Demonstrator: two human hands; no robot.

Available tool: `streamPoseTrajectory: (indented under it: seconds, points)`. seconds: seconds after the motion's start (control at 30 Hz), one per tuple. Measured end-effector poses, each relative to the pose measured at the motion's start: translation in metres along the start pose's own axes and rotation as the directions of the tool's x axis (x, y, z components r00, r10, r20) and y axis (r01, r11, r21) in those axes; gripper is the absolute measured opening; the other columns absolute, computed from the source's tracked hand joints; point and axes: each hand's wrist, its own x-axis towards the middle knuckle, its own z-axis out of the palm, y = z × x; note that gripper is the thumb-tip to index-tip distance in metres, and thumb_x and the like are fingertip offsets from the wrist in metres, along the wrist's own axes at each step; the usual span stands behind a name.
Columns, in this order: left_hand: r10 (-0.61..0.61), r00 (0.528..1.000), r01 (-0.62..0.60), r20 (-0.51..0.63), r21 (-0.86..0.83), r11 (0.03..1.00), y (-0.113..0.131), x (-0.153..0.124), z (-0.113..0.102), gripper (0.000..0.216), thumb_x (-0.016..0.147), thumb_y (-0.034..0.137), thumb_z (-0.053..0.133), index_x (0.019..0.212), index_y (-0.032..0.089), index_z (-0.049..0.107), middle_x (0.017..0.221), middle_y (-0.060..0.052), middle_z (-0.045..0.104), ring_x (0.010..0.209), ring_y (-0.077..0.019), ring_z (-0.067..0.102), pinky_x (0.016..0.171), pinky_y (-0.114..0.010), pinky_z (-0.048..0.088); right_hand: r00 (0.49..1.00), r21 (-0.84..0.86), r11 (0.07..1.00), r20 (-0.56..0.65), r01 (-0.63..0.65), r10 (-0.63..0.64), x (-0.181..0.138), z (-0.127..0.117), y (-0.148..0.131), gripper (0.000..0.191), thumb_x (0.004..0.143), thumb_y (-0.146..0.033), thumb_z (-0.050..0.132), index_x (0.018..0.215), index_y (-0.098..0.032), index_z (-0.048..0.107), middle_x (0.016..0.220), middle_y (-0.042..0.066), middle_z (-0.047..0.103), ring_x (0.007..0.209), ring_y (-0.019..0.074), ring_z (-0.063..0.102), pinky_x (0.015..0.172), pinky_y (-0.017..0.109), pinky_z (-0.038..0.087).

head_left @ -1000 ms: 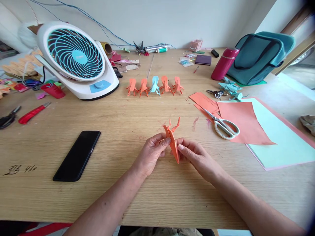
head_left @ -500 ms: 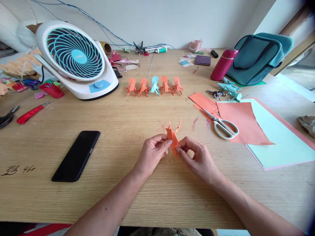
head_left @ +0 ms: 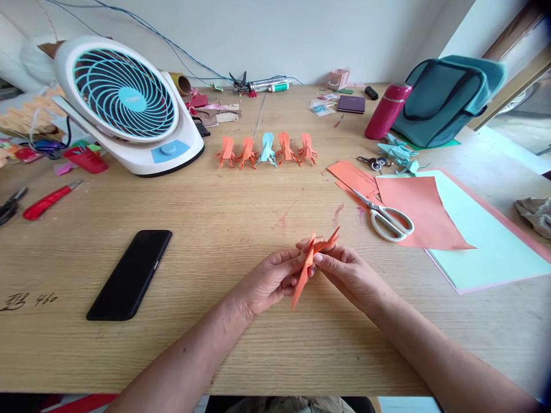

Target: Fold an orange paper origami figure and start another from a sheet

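An orange folded-paper figure [head_left: 306,268] is held between my two hands, over the near middle of the table. My left hand [head_left: 272,278] pinches its left side between thumb and fingers. From the right, my right hand [head_left: 349,272] grips the upper part, its thumb pressed to the paper. One long flat end points down toward me, and thin pointed strips stick out at the upper right. Fingers hide part of the folds. Beyond them stands a row of several finished paper figures, orange ones [head_left: 284,148] and a light blue one [head_left: 267,149].
White-handled scissors [head_left: 390,221] lie on orange paper [head_left: 430,212] to the right, over pale green sheets [head_left: 495,269]. A black phone [head_left: 129,275], a red cutter [head_left: 49,201] and a fan [head_left: 129,109] are at left. A pink bottle [head_left: 387,112] stands by a teal bag [head_left: 447,103].
The orange paper figure has turned and tilted, its long end now pointing toward me and its thin strips to the upper right. My right hand has shifted up along it. The view has shifted slightly.
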Motion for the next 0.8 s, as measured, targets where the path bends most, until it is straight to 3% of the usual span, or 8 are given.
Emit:
streamPoseTrajectory:
  seconds: [0.13,0.23,0.37,0.5,0.7,0.8]
  points:
    - [0.1,0.994,-0.092,-0.036,0.185,0.978,0.003,-0.001,0.001,0.035,0.075,0.047,0.081,0.078,0.013,0.072,0.061,0.003,0.049,0.05,-0.0038,0.038,0.046,-0.015,0.033,0.996,-0.001,0.999,-0.084,0.043,-0.043,0.002,-0.005,-0.001,0.022,0.079,-0.041,0.08,0.086,-0.022,0.071,0.08,0.0,0.069,0.075,0.0156,0.061,0.08,0.032,0.051]
    - [0.177,0.983,-0.159,-0.051,0.253,0.954,0.007,-0.001,-0.001,0.038,0.082,0.052,0.073,0.087,0.014,0.074,0.067,0.001,0.055,0.056,-0.0066,0.048,0.05,-0.017,0.04,0.992,-0.029,0.998,-0.115,0.056,-0.059,0.003,-0.009,-0.005,0.019,0.081,-0.038,0.079,0.084,-0.021,0.072,0.081,0.0,0.071,0.079,0.0144,0.064,0.085,0.031,0.05]
    - [0.259,0.966,-0.232,-0.02,0.386,0.893,0.008,0.0,-0.004,0.035,0.078,0.047,0.078,0.088,0.014,0.071,0.078,-0.001,0.062,0.063,-0.0102,0.054,0.052,-0.021,0.047,0.987,-0.103,0.994,-0.153,0.037,-0.052,0.005,-0.01,-0.008,0.026,0.075,-0.038,0.085,0.077,-0.019,0.068,0.075,0.0,0.07,0.071,0.0133,0.062,0.074,0.029,0.05]
    - [0.333,0.942,-0.273,-0.049,0.471,0.839,0.005,0.002,-0.005,0.032,0.07,0.039,0.085,0.072,0.014,0.065,0.067,0.004,0.058,0.057,-0.0065,0.047,0.051,-0.019,0.04,0.984,-0.132,0.989,-0.16,0.063,-0.084,0.006,-0.008,-0.008,0.031,0.07,-0.04,0.087,0.073,-0.02,0.064,0.072,-0.002,0.068,0.066,0.0121,0.061,0.065,0.027,0.05]
    - [0.268,0.957,-0.18,-0.108,0.503,0.845,0.001,0.006,-0.008,0.035,0.064,0.037,0.089,0.074,0.015,0.064,0.058,0.006,0.053,0.048,-0.006,0.045,0.04,-0.017,0.03,0.987,-0.226,0.97,-0.112,0.088,-0.115,0.005,-0.007,0.0,0.032,0.072,-0.044,0.085,0.072,-0.02,0.064,0.071,0.0,0.07,0.066,0.0149,0.064,0.065,0.03,0.052]
    - [0.243,0.963,-0.159,-0.113,0.489,0.858,0.0,0.006,-0.007,0.038,0.062,0.039,0.089,0.074,0.015,0.063,0.058,0.005,0.055,0.047,-0.0072,0.048,0.038,-0.018,0.034,0.989,-0.249,0.965,-0.097,0.085,-0.112,0.003,-0.008,0.002,0.03,0.075,-0.044,0.083,0.075,-0.019,0.066,0.073,0.002,0.072,0.068,0.0159,0.066,0.067,0.031,0.053]
